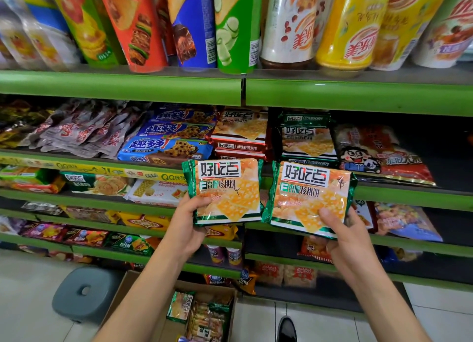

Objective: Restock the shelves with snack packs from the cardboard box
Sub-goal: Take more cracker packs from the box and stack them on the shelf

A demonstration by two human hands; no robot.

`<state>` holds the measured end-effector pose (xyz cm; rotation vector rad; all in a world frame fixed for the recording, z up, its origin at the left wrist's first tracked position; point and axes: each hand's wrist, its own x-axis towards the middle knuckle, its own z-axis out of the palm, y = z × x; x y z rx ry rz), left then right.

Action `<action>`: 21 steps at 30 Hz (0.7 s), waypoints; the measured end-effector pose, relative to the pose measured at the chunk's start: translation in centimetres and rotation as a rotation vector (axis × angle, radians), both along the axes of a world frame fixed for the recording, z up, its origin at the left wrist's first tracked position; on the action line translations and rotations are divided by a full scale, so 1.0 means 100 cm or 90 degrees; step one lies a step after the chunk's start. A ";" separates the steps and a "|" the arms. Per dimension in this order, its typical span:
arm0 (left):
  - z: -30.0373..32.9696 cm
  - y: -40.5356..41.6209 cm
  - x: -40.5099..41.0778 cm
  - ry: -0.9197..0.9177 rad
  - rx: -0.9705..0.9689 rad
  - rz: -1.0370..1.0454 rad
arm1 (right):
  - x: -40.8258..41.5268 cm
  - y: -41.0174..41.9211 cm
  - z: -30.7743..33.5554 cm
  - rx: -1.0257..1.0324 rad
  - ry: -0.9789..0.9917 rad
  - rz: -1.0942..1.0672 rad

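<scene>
Two green-edged walnut-biscuit packs held up before green shelves, one per hand. Left hand (188, 222) grips left pack (225, 192) at lower corner; right hand (344, 235) pinches right pack (311, 197) (thumb on front). Three same-brand green packs (307, 137) stacked on shelf behind. Cardboard box (176, 313) on floor below, several packs inside. One grey stool (83, 291) beside box.

i read 好吃点 in large characters on the left green pack (225, 192), with 香脆核桃饼 beneath it, and the same two lines on the right green pack (311, 198). the green packs stacked on the shelf (305, 139) carry 好吃点 too. the blue cookie packs (169, 144) say 趣多多. the yellow shelf strip (102, 169) shows qq, the rest perhaps too blurred.
</scene>
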<state>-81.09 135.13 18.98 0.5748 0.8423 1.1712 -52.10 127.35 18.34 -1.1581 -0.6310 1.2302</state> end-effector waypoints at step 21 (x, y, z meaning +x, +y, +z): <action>0.010 -0.002 -0.005 0.030 -0.001 -0.015 | -0.008 -0.007 0.006 0.022 -0.005 -0.013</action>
